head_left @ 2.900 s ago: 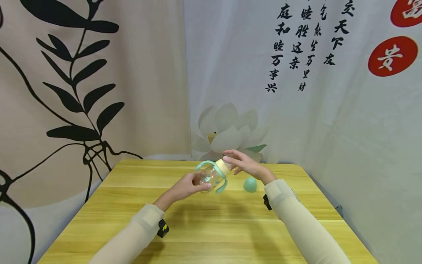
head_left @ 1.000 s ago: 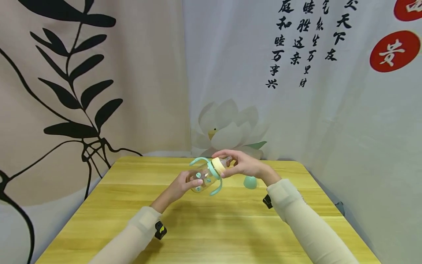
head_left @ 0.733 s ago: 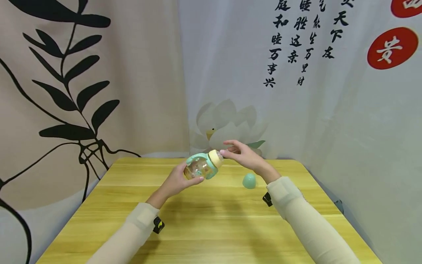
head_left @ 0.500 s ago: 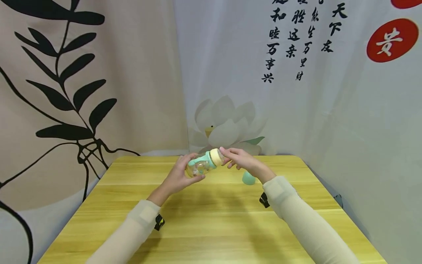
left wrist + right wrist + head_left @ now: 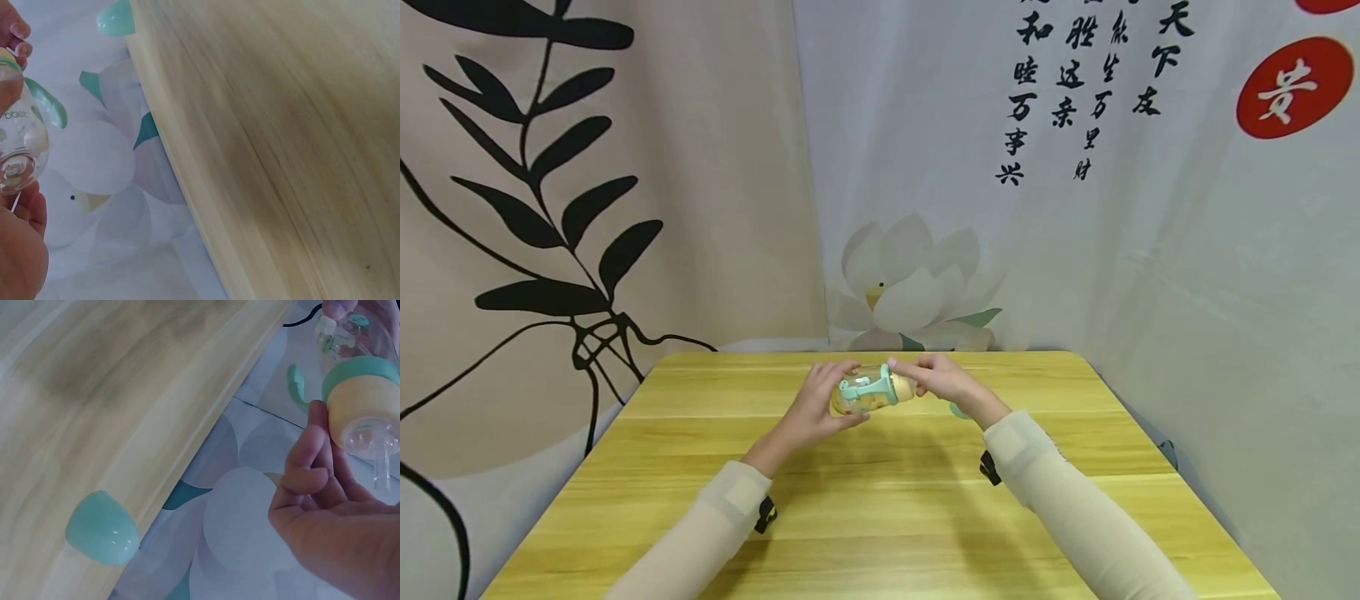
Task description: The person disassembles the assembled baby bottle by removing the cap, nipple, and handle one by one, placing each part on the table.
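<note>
A clear baby bottle point(image 5: 867, 392) with mint handles and a yellow collar point(image 5: 359, 403) is held sideways above the table, its collar end to the right. My left hand point(image 5: 811, 410) grips the bottle's body near its base, thumb below and fingers above. At the other end, my right hand point(image 5: 951, 383) has its fingers on the yellow collar, some of them curled in the right wrist view. The transparent nipple points away from the bottle body there. A mint dome-shaped cap point(image 5: 102, 529) stands on the table, partly hidden behind the right hand in the head view.
The wooden table point(image 5: 880, 517) ends at a far edge close behind the hands. Beyond it hangs a pale curtain point(image 5: 730, 208) printed with leaves, a flower and characters. Black devices are strapped at both wrists.
The bottle has swung from a slant to nearly level and come slightly lower. My right hand left the collar, then came back onto it. The cap stays on the table.
</note>
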`<state>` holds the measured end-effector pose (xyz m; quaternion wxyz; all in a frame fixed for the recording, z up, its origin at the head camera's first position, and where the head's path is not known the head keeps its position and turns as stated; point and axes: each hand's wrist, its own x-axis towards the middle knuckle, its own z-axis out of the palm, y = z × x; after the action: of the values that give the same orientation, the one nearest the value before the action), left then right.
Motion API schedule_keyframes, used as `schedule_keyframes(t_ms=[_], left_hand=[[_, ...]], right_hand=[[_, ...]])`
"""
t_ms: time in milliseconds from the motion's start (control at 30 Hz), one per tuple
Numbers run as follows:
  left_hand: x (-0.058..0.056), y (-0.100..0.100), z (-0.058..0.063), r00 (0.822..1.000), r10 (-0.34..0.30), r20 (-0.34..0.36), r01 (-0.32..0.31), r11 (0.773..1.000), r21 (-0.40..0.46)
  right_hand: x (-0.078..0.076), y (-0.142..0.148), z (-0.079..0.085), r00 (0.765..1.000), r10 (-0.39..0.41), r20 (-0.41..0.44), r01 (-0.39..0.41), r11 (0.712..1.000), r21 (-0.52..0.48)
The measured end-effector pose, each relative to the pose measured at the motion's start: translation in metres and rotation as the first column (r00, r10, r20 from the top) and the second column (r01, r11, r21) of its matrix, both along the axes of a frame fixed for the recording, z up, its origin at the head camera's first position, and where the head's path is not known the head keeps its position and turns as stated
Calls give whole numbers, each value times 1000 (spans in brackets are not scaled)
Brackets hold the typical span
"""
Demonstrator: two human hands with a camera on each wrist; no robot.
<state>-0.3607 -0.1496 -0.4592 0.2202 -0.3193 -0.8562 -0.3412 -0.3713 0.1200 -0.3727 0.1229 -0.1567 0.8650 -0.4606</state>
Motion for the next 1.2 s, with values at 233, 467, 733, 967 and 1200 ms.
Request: schedule_keyframes(t_ms=[233, 467, 733, 967, 1200], left_hand=[[4, 0, -1, 997, 0, 79, -2, 1000, 25], [6, 5, 5, 953, -76, 292, 21, 982, 188], [16, -1, 19, 849, -223, 480, 67, 945, 319], [15, -15, 19, 756, -406, 513, 199, 890, 410], [14, -21, 11, 729, -409, 549, 213, 898, 385]], right_hand=[[0, 2, -9, 998, 60, 13, -59, 995, -79], [1, 4, -3, 1000, 22, 11, -20, 977, -214], [3, 9, 17, 976, 163, -142, -189, 963, -195], [4, 10, 23, 913, 358, -194, -392, 903, -179], [2, 11, 17, 907, 375, -190, -402, 906, -131]])
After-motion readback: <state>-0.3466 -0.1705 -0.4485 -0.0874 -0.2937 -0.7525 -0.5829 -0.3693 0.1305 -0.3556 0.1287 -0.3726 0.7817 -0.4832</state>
